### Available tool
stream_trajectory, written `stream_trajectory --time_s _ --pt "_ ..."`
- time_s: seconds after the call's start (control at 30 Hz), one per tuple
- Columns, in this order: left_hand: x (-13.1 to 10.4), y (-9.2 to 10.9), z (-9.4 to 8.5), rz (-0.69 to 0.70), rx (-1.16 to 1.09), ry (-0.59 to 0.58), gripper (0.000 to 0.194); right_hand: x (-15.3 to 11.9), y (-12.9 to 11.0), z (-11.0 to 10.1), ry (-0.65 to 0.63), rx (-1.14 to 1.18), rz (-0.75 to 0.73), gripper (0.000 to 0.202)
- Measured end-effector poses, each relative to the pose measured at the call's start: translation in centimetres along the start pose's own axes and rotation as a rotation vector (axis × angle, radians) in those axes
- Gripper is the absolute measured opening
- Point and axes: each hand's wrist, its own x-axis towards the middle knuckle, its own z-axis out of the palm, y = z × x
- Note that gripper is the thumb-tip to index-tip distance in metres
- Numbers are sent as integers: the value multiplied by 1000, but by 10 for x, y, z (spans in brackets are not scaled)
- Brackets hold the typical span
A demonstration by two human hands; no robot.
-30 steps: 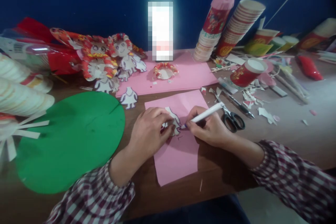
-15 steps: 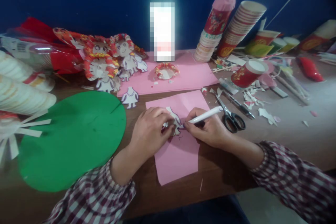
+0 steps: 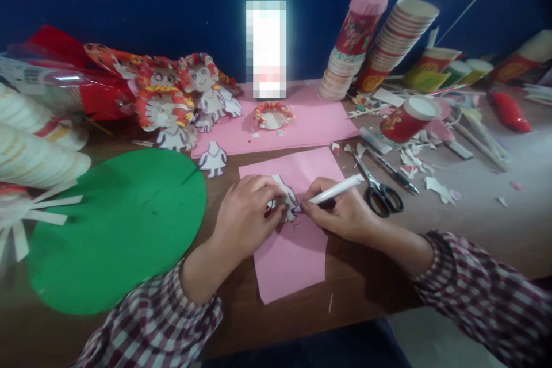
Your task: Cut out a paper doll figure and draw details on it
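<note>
A white paper cutout (image 3: 284, 188) shaped like a small figure's body, with dark purple outlines, lies on a pink paper sheet (image 3: 297, 276). My left hand (image 3: 250, 210) covers its left side, thumb and fingers drawn together to hold it on the sheet. Between the thumb and fingers of my right hand (image 3: 338, 210) is a white marker pen (image 3: 338, 188), tilted, its tip at the cutout's lower right edge. A short dark mark shows on the pink sheet just below. Another headless body cutout (image 3: 213, 159) lies up to the left on the table.
Scissors (image 3: 379, 192), a pen (image 3: 397, 173) and paper scraps lie to the right, near a red paper cup (image 3: 407, 121). Cup stacks (image 3: 397, 46) stand behind. A green disc (image 3: 125, 230) and paper dolls (image 3: 166, 98) are left; a lit phone (image 3: 266, 49) stands at the back.
The pen tip has shifted very slightly along the cutout's lower right edge. My left hand keeps its place on the cutout, and the camera view has moved a touch.
</note>
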Motion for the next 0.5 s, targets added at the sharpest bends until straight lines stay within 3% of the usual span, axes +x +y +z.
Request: stream_trajectory --time_s 0.5 --pt "0 0 0 -7 0 -3 11 -1 3 0 -2 -15 3 4"
